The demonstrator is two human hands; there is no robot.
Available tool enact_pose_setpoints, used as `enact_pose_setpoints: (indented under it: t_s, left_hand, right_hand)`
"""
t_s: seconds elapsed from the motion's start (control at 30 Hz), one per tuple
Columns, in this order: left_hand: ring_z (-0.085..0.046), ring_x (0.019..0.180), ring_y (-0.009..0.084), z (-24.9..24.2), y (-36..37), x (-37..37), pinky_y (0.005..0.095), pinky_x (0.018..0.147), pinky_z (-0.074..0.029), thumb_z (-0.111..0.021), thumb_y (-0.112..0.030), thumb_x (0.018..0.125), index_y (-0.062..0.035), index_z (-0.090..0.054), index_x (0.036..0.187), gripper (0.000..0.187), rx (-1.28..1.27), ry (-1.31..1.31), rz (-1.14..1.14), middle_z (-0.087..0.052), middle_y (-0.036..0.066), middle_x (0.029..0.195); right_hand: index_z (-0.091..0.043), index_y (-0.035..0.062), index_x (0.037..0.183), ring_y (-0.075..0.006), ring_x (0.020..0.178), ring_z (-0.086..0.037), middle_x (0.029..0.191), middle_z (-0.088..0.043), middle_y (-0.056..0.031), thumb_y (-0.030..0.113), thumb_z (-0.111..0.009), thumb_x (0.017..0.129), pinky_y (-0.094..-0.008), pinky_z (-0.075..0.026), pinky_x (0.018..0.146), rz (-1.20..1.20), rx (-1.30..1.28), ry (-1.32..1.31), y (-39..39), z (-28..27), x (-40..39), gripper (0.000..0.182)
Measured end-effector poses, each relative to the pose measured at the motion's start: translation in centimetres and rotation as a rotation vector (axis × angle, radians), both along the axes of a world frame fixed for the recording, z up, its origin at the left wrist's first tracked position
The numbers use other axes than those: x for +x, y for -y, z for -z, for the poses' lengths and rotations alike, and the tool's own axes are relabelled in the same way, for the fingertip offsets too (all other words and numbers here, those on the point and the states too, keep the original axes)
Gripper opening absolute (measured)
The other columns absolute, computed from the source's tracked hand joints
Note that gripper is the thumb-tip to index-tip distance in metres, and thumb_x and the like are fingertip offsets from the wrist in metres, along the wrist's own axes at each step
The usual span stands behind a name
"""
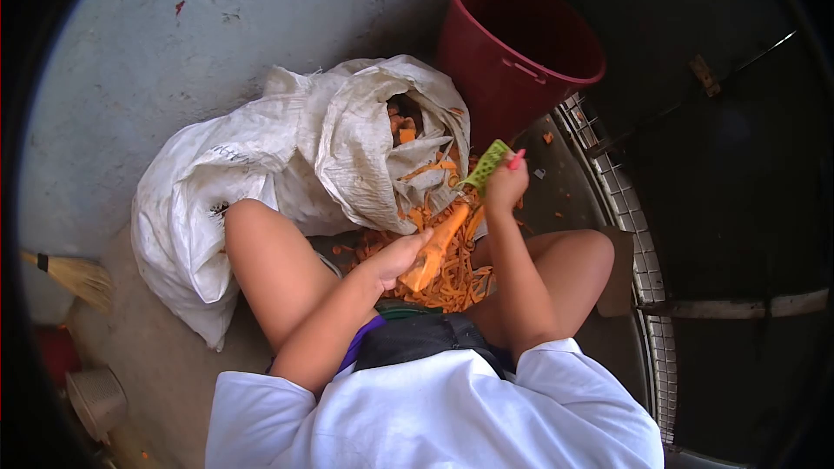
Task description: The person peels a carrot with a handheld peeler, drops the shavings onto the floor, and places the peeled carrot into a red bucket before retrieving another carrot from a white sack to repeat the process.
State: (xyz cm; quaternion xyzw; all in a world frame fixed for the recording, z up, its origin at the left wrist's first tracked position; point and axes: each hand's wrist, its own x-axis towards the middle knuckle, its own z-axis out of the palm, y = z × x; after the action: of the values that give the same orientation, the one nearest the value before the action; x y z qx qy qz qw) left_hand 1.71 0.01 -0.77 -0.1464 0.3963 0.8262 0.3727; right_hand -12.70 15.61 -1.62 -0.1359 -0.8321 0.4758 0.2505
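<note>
Left fingers (420,241) curled firmly around the long orange carrot (443,241), right fingers (512,178) wrapped on the flat green plastic peeler (487,165), stroke lightly outward, well inside the floor's (174,399) right edge.

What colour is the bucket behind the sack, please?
The bucket is dark red, as the head view shows.
</note>
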Motion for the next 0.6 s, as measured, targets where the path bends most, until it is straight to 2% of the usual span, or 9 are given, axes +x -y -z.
enact_pose_setpoints:
  t_s: [0.03, 0.07, 0.2, 0.23, 0.3, 0.33, 0.43, 0.53, 0.6]
  left_hand:
    - [-0.055, 0.064, 0.0156, -0.6, -0.2, 0.2, 0.0299, 0.051, -0.047, -0.030, -0.038, 0.088, -0.0018, -0.047, 0.097, 0.041, -0.032, -0.010, 0.019, -0.055, 0.008, 0.079]
    - [-0.056, 0.065, 0.0164, -1.4, -0.4, 0.2, 0.0304, 0.051, -0.048, -0.031, -0.038, 0.088, -0.0027, -0.047, 0.099, 0.040, 0.014, 0.048, -0.036, -0.056, 0.008, 0.080]
    - [-0.057, 0.067, 0.0166, 1.4, 0.6, -0.9, 0.0288, 0.055, -0.050, -0.036, -0.038, 0.086, -0.0065, -0.050, 0.096, 0.037, 0.308, 0.101, -0.140, -0.056, 0.008, 0.081]
    - [-0.057, 0.067, 0.0166, 1.1, 0.3, -1.2, 0.0291, 0.055, -0.050, -0.035, -0.038, 0.086, -0.0069, -0.050, 0.097, 0.036, 0.305, 0.113, -0.194, -0.057, 0.008, 0.082]
    - [-0.058, 0.068, 0.0165, 0.4, -0.1, -1.7, 0.0297, 0.057, -0.050, -0.035, -0.037, 0.087, -0.0076, -0.050, 0.098, 0.035, 0.290, 0.134, -0.304, -0.057, 0.007, 0.084]
    - [-0.058, 0.071, 0.0169, 1.0, 0.2, -1.8, 0.0304, 0.061, -0.049, -0.035, -0.035, 0.087, -0.0077, -0.049, 0.100, 0.033, 0.307, 0.125, -0.329, -0.057, 0.007, 0.087]
    - [-0.057, 0.074, 0.0171, 0.8, 0.2, -2.0, 0.0305, 0.063, -0.048, -0.035, -0.032, 0.087, -0.0073, -0.049, 0.099, 0.031, 0.314, 0.162, -0.374, -0.057, 0.007, 0.087]
    - [-0.057, 0.076, 0.0163, 1.3, 0.3, -1.8, 0.0299, 0.064, -0.048, -0.035, -0.029, 0.087, -0.0067, -0.049, 0.099, 0.029, 0.370, 0.114, -0.355, -0.057, 0.006, 0.087]
    - [-0.057, 0.075, 0.0160, 1.3, 0.2, -1.8, 0.0301, 0.063, -0.048, -0.035, -0.029, 0.087, -0.0064, -0.049, 0.099, 0.029, 0.371, 0.089, -0.346, -0.057, 0.007, 0.087]
  right_hand:
    - [-0.051, -0.0006, 0.075, -0.0260, 0.056, -0.051, 0.061, -0.054, -0.0142, 0.019, -0.045, 0.083, -0.0352, -0.039, 0.054, 0.076, -0.029, 0.026, -0.4, -0.7, -0.4, 0.022]
    - [-0.050, -0.0002, 0.072, -0.0175, 0.052, -0.048, 0.057, -0.051, -0.0083, 0.020, -0.045, 0.084, -0.0308, -0.038, 0.052, 0.025, -0.161, -0.023, -0.9, -1.2, -0.1, 0.024]
    - [-0.049, 0.0011, 0.072, -0.0089, 0.051, -0.037, 0.055, -0.043, -0.0011, 0.020, -0.044, 0.085, -0.0261, -0.035, 0.049, -0.216, -0.273, -0.085, 1.9, -1.9, 2.6, 0.023]
    - [-0.050, 0.0010, 0.075, -0.0088, 0.053, -0.039, 0.057, -0.044, -0.0017, 0.019, -0.043, 0.085, -0.0259, -0.035, 0.050, -0.297, -0.270, 0.032, 2.9, -2.5, 4.1, 0.022]
    - [-0.049, 0.0009, 0.073, -0.0113, 0.054, -0.041, 0.057, -0.045, -0.0051, 0.019, -0.044, 0.085, -0.0284, -0.037, 0.051, -0.383, -0.387, 0.042, 5.4, -2.4, 6.3, 0.022]
    - [-0.050, 0.0007, 0.075, -0.0125, 0.054, -0.042, 0.057, -0.046, -0.0070, 0.017, -0.045, 0.084, -0.0293, -0.038, 0.052, -0.421, -0.282, 0.067, 5.8, -2.7, 7.3, 0.019]
    - [-0.050, 0.0002, 0.076, -0.0259, 0.056, -0.051, 0.062, -0.052, -0.0155, 0.013, -0.048, 0.081, -0.0334, -0.040, 0.054, -0.446, -0.132, 0.151, 6.8, -2.9, 8.9, 0.014]
    - [-0.050, 0.0006, 0.078, -0.0343, 0.061, -0.053, 0.065, -0.053, -0.0191, 0.009, -0.049, 0.077, -0.0372, -0.040, 0.056, -0.401, -0.093, 0.132, 6.8, -2.4, 8.7, 0.009]
    - [-0.051, 0.0012, 0.079, -0.0362, 0.063, -0.053, 0.066, -0.053, -0.0199, 0.007, -0.048, 0.075, -0.0385, -0.040, 0.056, -0.383, -0.053, 0.150, 6.7, -2.7, 8.6, 0.008]
